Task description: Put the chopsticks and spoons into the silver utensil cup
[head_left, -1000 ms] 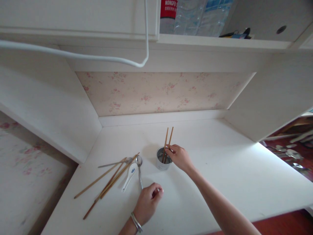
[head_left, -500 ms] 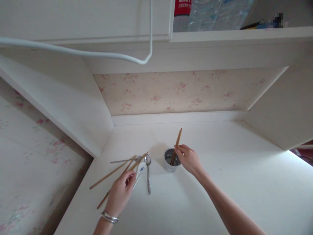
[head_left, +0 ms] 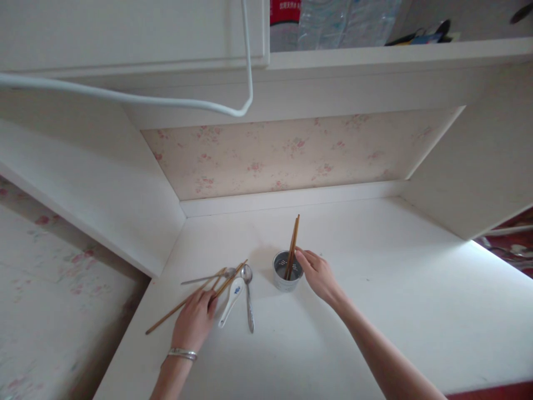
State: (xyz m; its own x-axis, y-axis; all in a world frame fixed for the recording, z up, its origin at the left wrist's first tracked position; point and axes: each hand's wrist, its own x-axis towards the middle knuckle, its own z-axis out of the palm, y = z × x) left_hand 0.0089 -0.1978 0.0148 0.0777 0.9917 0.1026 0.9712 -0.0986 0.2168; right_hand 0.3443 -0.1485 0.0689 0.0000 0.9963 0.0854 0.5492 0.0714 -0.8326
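Observation:
A grey perforated utensil cup (head_left: 286, 285) stands upright on the white surface with wooden chopsticks (head_left: 292, 241) leaning in it. My right hand (head_left: 318, 276) is at the cup's right rim, its fingers loosely extended beside the chopsticks and not wrapped round them. On the left, my left hand (head_left: 195, 319) is closed on wooden chopsticks (head_left: 228, 282), whose upper ends point away to the right; their lower ends are hidden under it. Just right of it lie a white ceramic spoon (head_left: 231, 301) and a metal spoon (head_left: 250, 305). Another chopstick (head_left: 166, 318) lies to its left.
A further metal utensil (head_left: 200, 278) lies behind the left hand, crossing the chopsticks. White side panels flank the white tabletop (head_left: 375, 311). A white cable (head_left: 187, 103) hangs in front of the upper cabinet, and wrapped bottles (head_left: 325, 25) stand on the shelf above.
My right fingers have let go of the chopsticks, which now stand straighter in the cup. My left hand has shifted left and closed on chopsticks, uncovering the ceramic spoon. The view has moved slightly.

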